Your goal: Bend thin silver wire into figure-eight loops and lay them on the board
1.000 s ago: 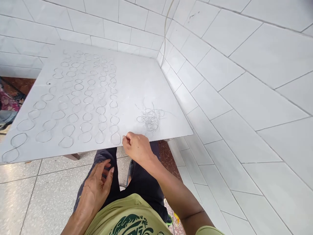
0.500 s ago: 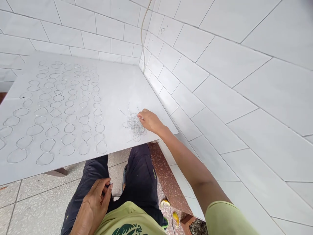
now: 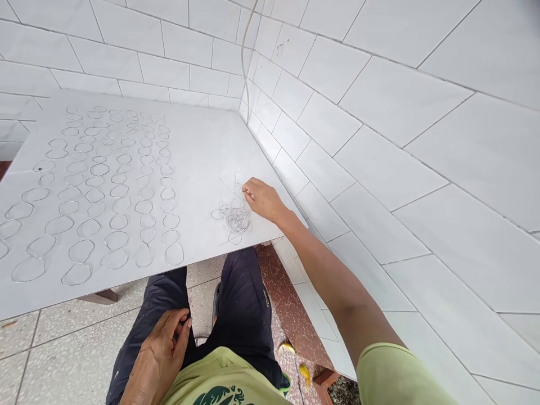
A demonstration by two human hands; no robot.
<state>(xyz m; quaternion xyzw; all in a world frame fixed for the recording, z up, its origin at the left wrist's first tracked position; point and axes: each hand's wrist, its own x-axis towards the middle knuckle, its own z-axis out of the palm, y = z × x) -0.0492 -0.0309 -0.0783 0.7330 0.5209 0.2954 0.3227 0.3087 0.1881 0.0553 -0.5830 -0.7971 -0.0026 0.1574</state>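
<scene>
My right hand (image 3: 260,198) is closed in a pinch on a thin wire (image 3: 237,181) at the upper edge of a tangled wire pile (image 3: 236,218). Loose strands stick out beside the fingertips, and the exact grip point is too small to make out. The pile lies near the table's front right edge. Over my thigh rests my left hand (image 3: 162,351), its fingers curled in toward the thumb, with nothing visible in it. To the left, figure-eight wire loops (image 3: 113,250) lie in several columns across the white tabletop (image 3: 202,152).
White tiled walls (image 3: 363,129) meet at the back corner and run close along the table's right side. A pale cable (image 3: 243,56) hangs down in that corner. Below the front edge are my legs (image 3: 244,304) and a reddish-brown ledge (image 3: 291,304).
My right hand has shifted slightly up and right from the pile, drawing some wire strands with it. My left hand stays almost in place.
</scene>
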